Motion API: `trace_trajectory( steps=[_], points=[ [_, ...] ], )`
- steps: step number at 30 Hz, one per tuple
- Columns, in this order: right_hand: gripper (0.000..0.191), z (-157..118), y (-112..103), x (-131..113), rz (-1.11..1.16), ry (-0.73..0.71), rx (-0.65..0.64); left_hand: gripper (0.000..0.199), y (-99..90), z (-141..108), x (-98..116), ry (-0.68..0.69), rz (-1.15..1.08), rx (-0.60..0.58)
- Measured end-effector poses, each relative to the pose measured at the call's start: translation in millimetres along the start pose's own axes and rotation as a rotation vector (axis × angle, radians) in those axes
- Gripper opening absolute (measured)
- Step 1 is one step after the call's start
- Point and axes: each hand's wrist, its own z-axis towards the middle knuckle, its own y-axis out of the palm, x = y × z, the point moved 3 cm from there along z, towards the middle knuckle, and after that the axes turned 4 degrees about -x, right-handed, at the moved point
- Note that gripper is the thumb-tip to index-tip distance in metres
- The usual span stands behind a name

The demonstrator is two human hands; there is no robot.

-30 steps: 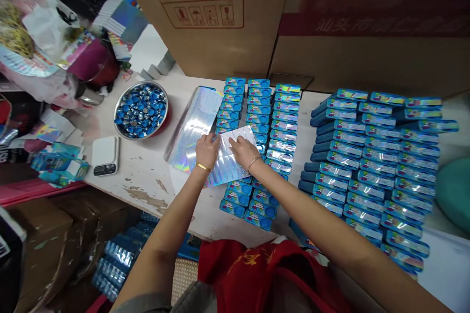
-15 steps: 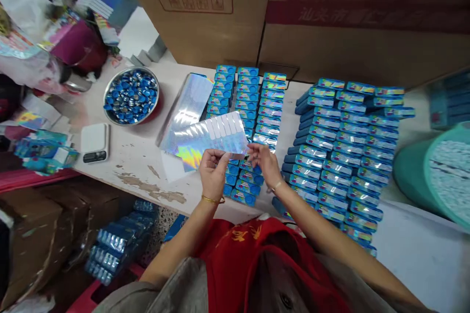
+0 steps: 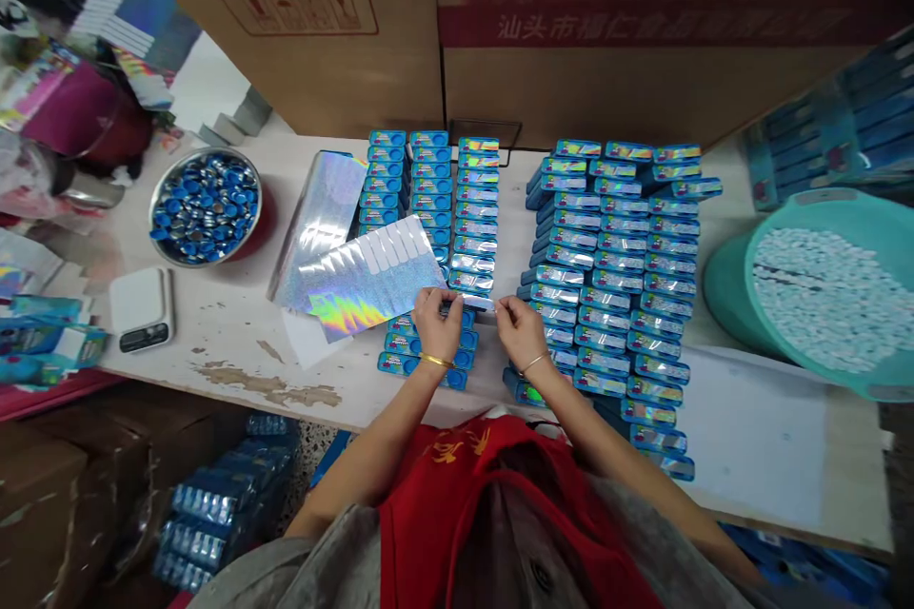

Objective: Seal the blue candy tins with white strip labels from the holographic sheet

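Between my two hands a narrow, shiny sticker strip [image 3: 474,302] is stretched level, one end pinched by each. My left hand [image 3: 437,324] has its thumb and fingers closed on the left end. At the right end the fingertips of my right hand [image 3: 523,333] are pressed together. Just left of my left hand lies a holographic sticker sheet [image 3: 371,278], with a row of pale, peeled-looking slots along its upper edge. It overlaps some flat blue boxes [image 3: 430,186] that have round recesses. Ahead of the strip runs a column of blue boxes with shiny strips [image 3: 477,209].
More blue boxes [image 3: 606,290] stand in rows at right, before a teal tub of small white pieces [image 3: 728,276]. At left are a metal bowl of blue-and-silver caps [image 3: 156,209], a white device [image 3: 141,304] and more holographic sheets [image 3: 321,200]. Large cartons [image 3: 400,86] wall the back.
The strip now spans both hands, apart from the sheet. My right hand has taken its right end, and both hands have moved right over the table, away from the sheet. The view has shifted right.
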Motion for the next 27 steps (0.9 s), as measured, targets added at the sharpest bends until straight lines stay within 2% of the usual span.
trace_trajectory(
  steps=[4,10,12,14,16,19,22,24,25,27],
  points=[
    [0.025,8,3,13,-0.211,-0.077,-0.004,0.004,9.6,4,-2,0.01,0.283,-0.003],
    [0.026,16,14,26,-0.375,-0.006,-0.085,0.008,18.2,2,-2,0.012,0.428,-0.027],
    [0.025,17,15,29,-0.37,0.046,-0.08,0.022,16.8,4,-1,-0.006,0.422,-0.005],
    [0.032,15,17,29,-0.334,0.087,-0.066,0.038,14.2,6,-1,-0.033,0.405,0.019],
    [0.036,11,20,27,-0.269,0.089,-0.086,0.045,13.0,9,0,-0.048,0.402,0.016],
    [0.037,5,28,22,-0.195,0.073,-0.186,0.048,15.3,9,2,-0.048,0.432,-0.014],
    [0.039,2,31,18,-0.334,0.138,-0.372,0.05,16.9,6,3,-0.064,0.456,-0.025],
    [0.033,4,25,13,-0.471,0.197,-0.458,0.044,11.3,6,2,-0.052,0.429,-0.032],
    [0.029,6,20,9,-0.537,0.22,-0.46,0.038,5.0,8,2,-0.013,0.389,-0.038],
    [0.026,14,10,-7,-0.628,0.194,-0.386,0.025,-16.9,19,0,0.128,0.274,-0.036]
  ],
)
